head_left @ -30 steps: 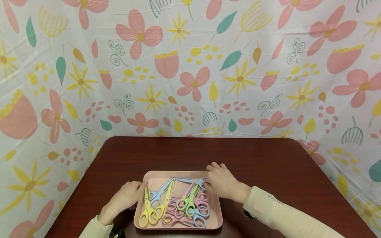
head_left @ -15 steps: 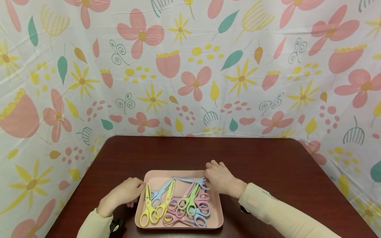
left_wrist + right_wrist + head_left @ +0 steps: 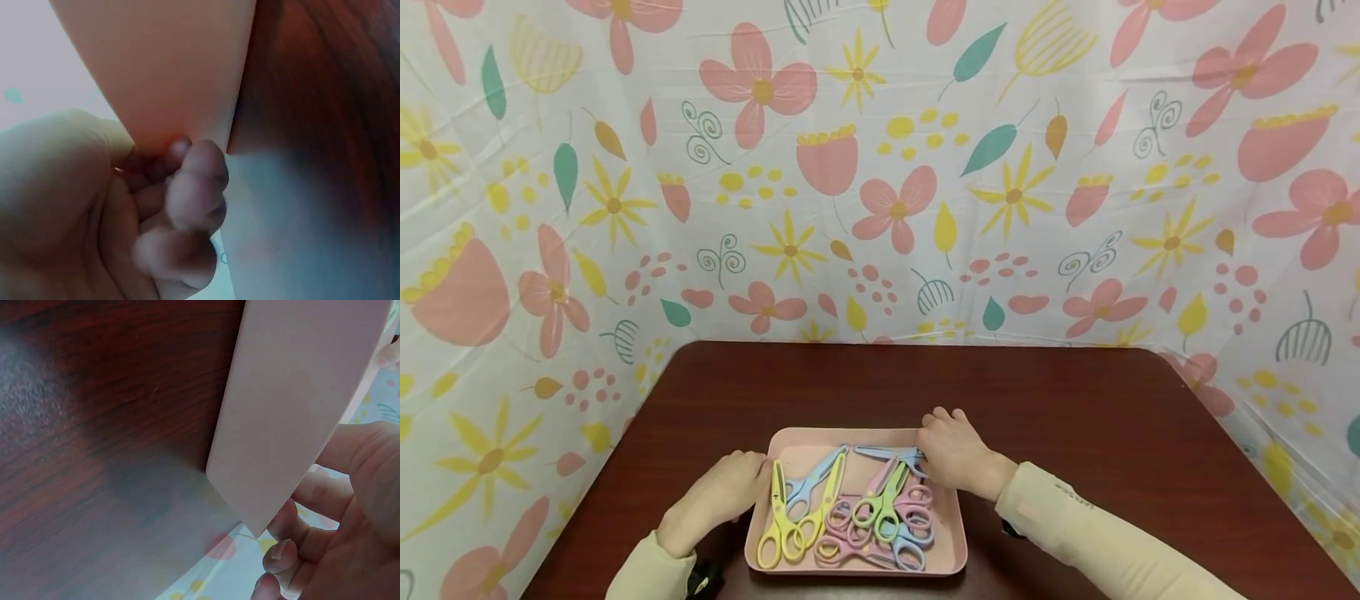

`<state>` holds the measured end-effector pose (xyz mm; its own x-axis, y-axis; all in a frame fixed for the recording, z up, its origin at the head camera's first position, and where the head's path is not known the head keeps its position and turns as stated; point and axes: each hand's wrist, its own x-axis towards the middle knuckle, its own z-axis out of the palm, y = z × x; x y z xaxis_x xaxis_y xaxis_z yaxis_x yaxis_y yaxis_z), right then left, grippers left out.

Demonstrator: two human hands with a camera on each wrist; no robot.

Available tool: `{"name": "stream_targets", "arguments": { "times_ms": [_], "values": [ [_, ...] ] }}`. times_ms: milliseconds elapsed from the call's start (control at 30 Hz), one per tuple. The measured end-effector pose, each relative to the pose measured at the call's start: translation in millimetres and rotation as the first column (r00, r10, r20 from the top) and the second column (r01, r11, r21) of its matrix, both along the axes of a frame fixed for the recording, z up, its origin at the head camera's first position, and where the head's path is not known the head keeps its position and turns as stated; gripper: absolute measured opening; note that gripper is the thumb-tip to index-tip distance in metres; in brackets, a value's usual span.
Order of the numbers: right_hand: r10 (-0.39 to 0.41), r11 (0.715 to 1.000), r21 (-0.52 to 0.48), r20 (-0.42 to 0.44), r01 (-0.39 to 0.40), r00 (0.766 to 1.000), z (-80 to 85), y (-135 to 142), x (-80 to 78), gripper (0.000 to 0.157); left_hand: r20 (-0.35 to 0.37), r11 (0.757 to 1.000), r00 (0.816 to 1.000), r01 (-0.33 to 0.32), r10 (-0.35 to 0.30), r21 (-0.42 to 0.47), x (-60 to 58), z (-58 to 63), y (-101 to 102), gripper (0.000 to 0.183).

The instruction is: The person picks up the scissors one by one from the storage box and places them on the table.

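Clearly, we have the tray (image 3: 952,533) between two hands, each in a narrow grip on its wall. Our left hand (image 3: 730,490) pinches the left wall, thumb over the rim and bent fingertips against the outer face. Our right hand (image 3: 958,454) holds the far right corner, thumb over the rim and the other fingers bent around the outside; we cannot tell whether it touches the far blue scissors (image 3: 880,452), whose handles it partly covers.

Just inside the left wall, near our left hand, we see yellow scissors (image 3: 778,517), with a second yellow pair (image 3: 826,502) and blue scissors (image 3: 815,482) beside them. Toward the right, green scissors (image 3: 883,506) lie on top of a heap of pink scissors (image 3: 850,548) and more blue.

Beneath the tray we have the near part of a dark red table (image 3: 1045,392), and behind it a flowered cloth (image 3: 887,108).
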<state>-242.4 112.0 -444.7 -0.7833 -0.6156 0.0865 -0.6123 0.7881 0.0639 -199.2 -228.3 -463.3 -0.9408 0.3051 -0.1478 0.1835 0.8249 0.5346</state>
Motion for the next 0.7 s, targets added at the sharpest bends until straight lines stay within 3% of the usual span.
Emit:
{"name": "stream_targets", "arguments": {
  "times_ms": [167,300,467,700],
  "values": [
    [-0.016,0.999,0.035,0.02,0.015,1.0,-1.0,-3.2,-0.7,0.037,0.003,1.0,1.0,0.003,-0.003,-0.001,-2.0,-2.9,-1.7,0.037],
    [-0.008,0.999,0.037,0.026,0.007,1.0,-1.5,-3.8,-1.3,0.036,-0.006,0.998,0.999,-0.041,0.041,-0.039,-0.7,-4.5,2.4,0.038],
    [0.028,1.0,0.008,0.001,-0.028,1.0,-3.7,0.5,-1.9,0.038,-0.008,0.993,0.996,-0.085,0.084,-0.087,2.4,-3.6,8.2,0.035],
    [0.052,0.998,-0.033,-0.035,-0.053,0.998,-6.7,5.2,-2.6,0.038,-0.019,0.993,0.997,-0.08,0.079,-0.09,2.3,-5.0,8.7,0.034]
  ]
}}
